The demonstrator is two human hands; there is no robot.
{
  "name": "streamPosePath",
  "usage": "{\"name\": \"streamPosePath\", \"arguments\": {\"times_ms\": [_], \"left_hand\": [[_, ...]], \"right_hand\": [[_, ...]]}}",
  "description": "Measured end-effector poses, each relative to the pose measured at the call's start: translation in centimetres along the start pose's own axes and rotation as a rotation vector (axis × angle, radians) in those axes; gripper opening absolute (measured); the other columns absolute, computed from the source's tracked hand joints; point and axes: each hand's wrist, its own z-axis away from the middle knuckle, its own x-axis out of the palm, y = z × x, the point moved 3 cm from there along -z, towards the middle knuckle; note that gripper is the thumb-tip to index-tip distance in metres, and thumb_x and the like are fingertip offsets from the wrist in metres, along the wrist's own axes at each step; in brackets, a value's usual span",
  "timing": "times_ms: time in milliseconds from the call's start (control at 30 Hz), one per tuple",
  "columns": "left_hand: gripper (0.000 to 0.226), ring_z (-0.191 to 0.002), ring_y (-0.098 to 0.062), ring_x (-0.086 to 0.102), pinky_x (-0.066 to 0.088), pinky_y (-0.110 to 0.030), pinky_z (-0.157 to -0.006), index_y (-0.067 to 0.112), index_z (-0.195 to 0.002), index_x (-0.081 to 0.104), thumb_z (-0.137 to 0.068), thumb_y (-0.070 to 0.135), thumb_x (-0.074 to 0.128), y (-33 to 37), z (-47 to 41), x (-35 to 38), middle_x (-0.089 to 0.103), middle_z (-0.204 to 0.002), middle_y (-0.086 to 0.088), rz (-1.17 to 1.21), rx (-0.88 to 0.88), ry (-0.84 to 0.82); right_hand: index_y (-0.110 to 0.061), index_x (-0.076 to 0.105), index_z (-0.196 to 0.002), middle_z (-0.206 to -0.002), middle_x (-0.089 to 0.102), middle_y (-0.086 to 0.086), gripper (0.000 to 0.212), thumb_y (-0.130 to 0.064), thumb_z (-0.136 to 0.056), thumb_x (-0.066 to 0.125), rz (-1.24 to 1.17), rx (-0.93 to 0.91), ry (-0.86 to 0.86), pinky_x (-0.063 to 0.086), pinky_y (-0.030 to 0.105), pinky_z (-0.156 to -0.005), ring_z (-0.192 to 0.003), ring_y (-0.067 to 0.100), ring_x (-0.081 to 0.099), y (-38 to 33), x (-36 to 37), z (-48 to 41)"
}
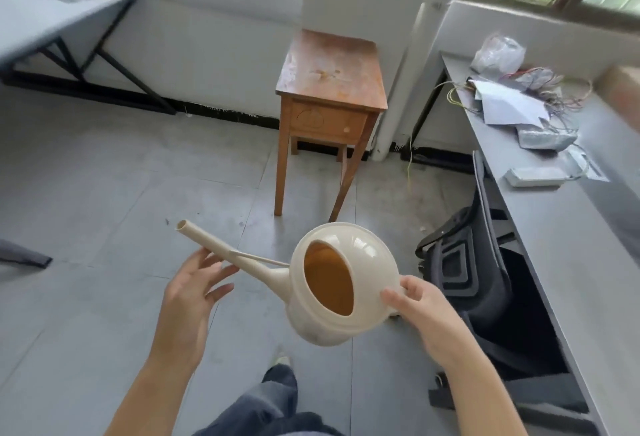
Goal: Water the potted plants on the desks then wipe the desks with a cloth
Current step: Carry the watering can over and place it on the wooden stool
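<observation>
Right hand fingers curl round the rear handle of the cream plastic round-bodied watering can, held mid-frame above the grey floor. Left hand, fingers loosely spread, touches under the long spout. Small wooden table stands beyond.

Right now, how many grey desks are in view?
2: the left desk at upper left by the wall, the right desk along the right edge, bearing papers. A dark corner at the left edge could be a third.
</observation>
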Motion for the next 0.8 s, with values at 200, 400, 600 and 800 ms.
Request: {"name": "streamPosePath", "arguments": {"times_ms": [200, 400, 600, 800], "left_hand": [[0.033, -0.102, -0.02, 0.061, 0.045, -0.029, -0.078, 0.012, -0.122, 0.053, -0.094, 0.005, 0.037, 2.9, -11.2, 5.5, 0.064, -0.1, 0.004, -0.03, 0.022, -0.074], [0.029, -0.096, -0.017, 0.063, 0.045, -0.029, -0.078, 0.022, -0.109, 0.059, -0.093, 0.006, 0.039, 4.8, -20.1, 9.6, 0.066, -0.098, 0.005, -0.031, 0.071, -0.078], [0.026, -0.094, -0.02, 0.066, 0.045, -0.029, -0.077, 0.022, -0.105, 0.061, -0.091, 0.009, 0.045, 5.7, -29.8, 13.7, 0.071, -0.089, 0.008, -0.047, 0.098, -0.06], [0.033, -0.087, -0.013, 0.07, 0.05, -0.018, -0.07, 0.023, -0.1, 0.064, -0.072, 0.024, 0.047, 6.8, -38.8, 18.0, 0.075, -0.087, 0.01, -0.131, 0.146, -0.057]], "right_hand": [[-0.012, 0.063, -0.094, -0.077, 0.071, -0.008, 0.065, -0.052, -0.045, 0.078, -0.06, -0.032, 0.07, 0.047, 0.012, -0.063, -0.072, 0.003, 0.066, -4.6, -1.6, -8.9], [-0.011, 0.065, -0.09, -0.087, 0.071, 0.004, 0.1, -0.084, -0.02, 0.067, 0.015, -0.064, 0.08, 0.048, 0.036, -0.086, -0.091, 0.021, 0.063, -9.3, -4.2, -17.7], [-0.013, 0.066, -0.086, -0.075, 0.073, -0.005, 0.098, -0.081, -0.016, 0.069, 0.029, -0.1, 0.01, 0.047, 0.031, -0.081, -0.079, 0.012, 0.065, -13.7, -7.0, -28.4], [-0.01, 0.064, -0.09, -0.075, 0.075, -0.005, 0.101, -0.081, -0.019, 0.07, 0.026, -0.131, -0.026, 0.05, 0.027, -0.074, -0.074, 0.01, 0.07, -18.2, -10.2, -38.8]]}}
